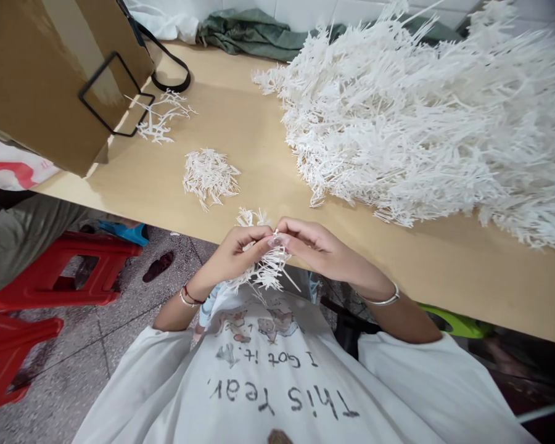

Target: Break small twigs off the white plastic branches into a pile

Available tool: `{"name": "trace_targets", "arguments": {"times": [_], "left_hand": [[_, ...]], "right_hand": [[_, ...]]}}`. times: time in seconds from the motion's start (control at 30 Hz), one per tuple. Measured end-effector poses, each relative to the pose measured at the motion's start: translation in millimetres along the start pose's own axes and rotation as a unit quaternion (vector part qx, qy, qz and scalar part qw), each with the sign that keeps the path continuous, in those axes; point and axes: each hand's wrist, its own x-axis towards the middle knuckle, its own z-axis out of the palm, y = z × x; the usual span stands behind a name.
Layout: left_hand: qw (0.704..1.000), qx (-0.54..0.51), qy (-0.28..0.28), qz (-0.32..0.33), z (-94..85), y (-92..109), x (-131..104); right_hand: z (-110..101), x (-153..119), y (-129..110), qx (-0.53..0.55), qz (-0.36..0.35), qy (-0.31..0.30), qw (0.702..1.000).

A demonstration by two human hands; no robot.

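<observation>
My left hand (243, 250) and my right hand (317, 248) meet at the table's front edge, thumbs and forefingers pinched close together. Between them they grip a bunch of white, branching plastic-looking sprigs (271, 271), whose thin tips spread out below and behind my fingers. The exact spot being pinched is mostly covered by the fingertips. Just beyond my left hand lies a small heap of short white pieces (211, 177). A huge pile of similar white branching sprigs (411, 129) covers the right side of the table.
A cardboard box (50, 74) stands at the table's left, with a black wire stand (115, 92) and loose white sprigs (160, 123) beside it. Dark green cloth (254, 34) lies along the back wall. Red stools (69, 271) and a seated person's leg (23, 234) are at left.
</observation>
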Motion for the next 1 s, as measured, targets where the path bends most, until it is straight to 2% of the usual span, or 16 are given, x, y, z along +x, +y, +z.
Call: {"name": "trace_targets", "arguments": {"times": [0.17,0.37,0.5,0.67,0.8,0.9,1.0], "left_hand": [[0.984,-0.168,0.022,-0.053,9.6,-0.7,-5.9],[0.957,-0.27,0.043,-0.1,16.9,3.0,-10.2],[0.943,-0.309,0.033,-0.116,19.2,6.5,-11.5],[0.927,-0.342,-0.011,-0.154,17.6,8.4,-13.1],[0.91,-0.371,-0.067,-0.172,14.9,5.1,-12.0],[0.912,-0.359,-0.069,-0.187,15.6,3.5,-11.1],[0.922,-0.325,-0.06,-0.2,18.6,5.0,-11.6]], "right_hand": [[9.4,0.2,1.0,0.095,-0.024,0.013,0.995],[19.7,-2.2,3.5,0.125,-0.05,0.06,0.989],[20.6,-5.4,5.0,0.142,-0.055,0.055,0.987],[15.8,-11.1,3.8,0.166,-0.017,0.006,0.986],[12.3,-14.8,3.4,0.207,-0.005,-0.04,0.977],[13.2,-16.2,4.9,0.228,0.006,-0.05,0.972],[18.6,-17.1,7.5,0.258,0.01,-0.03,0.966]]}}
